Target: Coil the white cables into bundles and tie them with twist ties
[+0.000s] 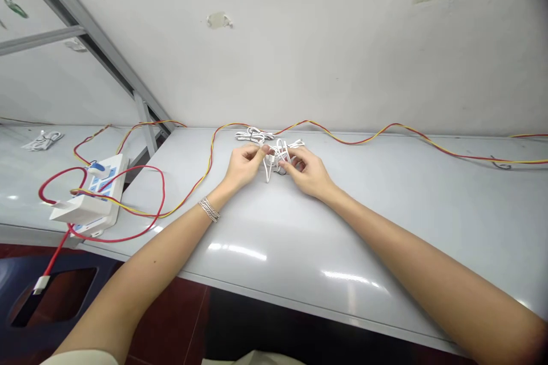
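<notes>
Between my hands, above the grey tabletop (274, 222), is a looped white cable (281, 151). My left hand (245, 166) pinches its left side between thumb and fingers. On the right side my right hand (309, 171) grips the same cable, fingers curled and thumb toward the loops. One loop hangs down between the hands, and a thin dark tie shows close to the right thumb. Just behind them lies another coiled white cable (252, 134) on the table. More white cable sticks out behind the right fingers; whether it belongs to the held one, I cannot tell.
A white power strip (112, 185) with a white adapter (79, 209) and red cable lies at the left. A red-yellow wire (377, 136) winds along the wall. Another white cable bundle (44, 140) rests far left. A blue chair (55, 291) stands below the table edge.
</notes>
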Demonstrator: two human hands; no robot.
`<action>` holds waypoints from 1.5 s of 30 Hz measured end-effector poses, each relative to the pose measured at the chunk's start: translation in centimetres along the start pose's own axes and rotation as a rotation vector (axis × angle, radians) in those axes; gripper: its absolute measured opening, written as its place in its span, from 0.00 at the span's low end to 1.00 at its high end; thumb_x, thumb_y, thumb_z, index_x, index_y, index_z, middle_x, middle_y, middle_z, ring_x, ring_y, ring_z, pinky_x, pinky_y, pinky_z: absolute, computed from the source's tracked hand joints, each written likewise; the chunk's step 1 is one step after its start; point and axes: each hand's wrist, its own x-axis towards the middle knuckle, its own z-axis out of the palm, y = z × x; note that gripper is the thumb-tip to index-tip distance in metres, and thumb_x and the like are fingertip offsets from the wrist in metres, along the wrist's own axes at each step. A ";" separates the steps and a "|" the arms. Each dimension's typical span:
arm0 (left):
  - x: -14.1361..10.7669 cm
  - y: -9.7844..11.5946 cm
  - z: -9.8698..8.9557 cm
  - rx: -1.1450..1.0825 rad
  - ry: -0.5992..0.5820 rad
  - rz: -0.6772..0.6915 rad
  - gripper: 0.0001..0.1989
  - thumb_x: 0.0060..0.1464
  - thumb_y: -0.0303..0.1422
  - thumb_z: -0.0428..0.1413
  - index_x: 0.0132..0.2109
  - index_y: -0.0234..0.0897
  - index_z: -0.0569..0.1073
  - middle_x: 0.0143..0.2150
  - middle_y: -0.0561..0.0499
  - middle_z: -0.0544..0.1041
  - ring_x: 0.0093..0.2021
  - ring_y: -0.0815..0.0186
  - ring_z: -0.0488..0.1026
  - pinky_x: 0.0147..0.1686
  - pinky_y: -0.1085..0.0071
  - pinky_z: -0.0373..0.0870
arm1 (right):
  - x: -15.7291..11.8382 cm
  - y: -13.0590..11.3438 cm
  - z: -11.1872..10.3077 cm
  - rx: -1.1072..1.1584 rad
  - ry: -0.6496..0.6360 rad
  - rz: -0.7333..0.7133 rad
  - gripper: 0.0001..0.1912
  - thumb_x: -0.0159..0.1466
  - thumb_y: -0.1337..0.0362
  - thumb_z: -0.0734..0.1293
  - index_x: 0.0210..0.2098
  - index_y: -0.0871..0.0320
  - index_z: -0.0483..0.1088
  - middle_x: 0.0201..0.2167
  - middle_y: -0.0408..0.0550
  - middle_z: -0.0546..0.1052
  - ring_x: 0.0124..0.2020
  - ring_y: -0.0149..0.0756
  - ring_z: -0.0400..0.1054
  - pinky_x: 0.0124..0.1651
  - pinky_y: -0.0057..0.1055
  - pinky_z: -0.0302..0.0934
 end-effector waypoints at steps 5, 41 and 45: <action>-0.2 0.4 0.1 -0.138 -0.086 -0.080 0.21 0.52 0.48 0.62 0.34 0.31 0.78 0.27 0.48 0.76 0.26 0.69 0.69 0.28 0.70 0.67 | 0.0 0.1 0.0 0.037 0.018 -0.014 0.15 0.62 0.57 0.69 0.47 0.55 0.76 0.37 0.48 0.76 0.32 0.33 0.66 0.37 0.33 0.63; -0.3 1.2 -0.2 -0.363 -0.068 -0.149 0.20 0.44 0.41 0.68 0.40 0.31 0.76 0.42 0.43 0.80 0.26 0.65 0.77 0.24 0.69 0.75 | 0.1 0.1 0.0 0.194 0.175 0.100 0.11 0.63 0.56 0.67 0.41 0.56 0.70 0.42 0.47 0.79 0.45 0.38 0.74 0.45 0.34 0.66; -0.2 1.1 -0.3 -0.394 -0.055 -0.124 0.19 0.43 0.39 0.69 0.41 0.34 0.77 0.39 0.46 0.79 0.26 0.64 0.77 0.23 0.69 0.75 | 0.1 -0.1 -0.1 0.166 0.140 0.123 0.08 0.63 0.61 0.68 0.41 0.55 0.72 0.41 0.46 0.79 0.44 0.37 0.74 0.42 0.33 0.65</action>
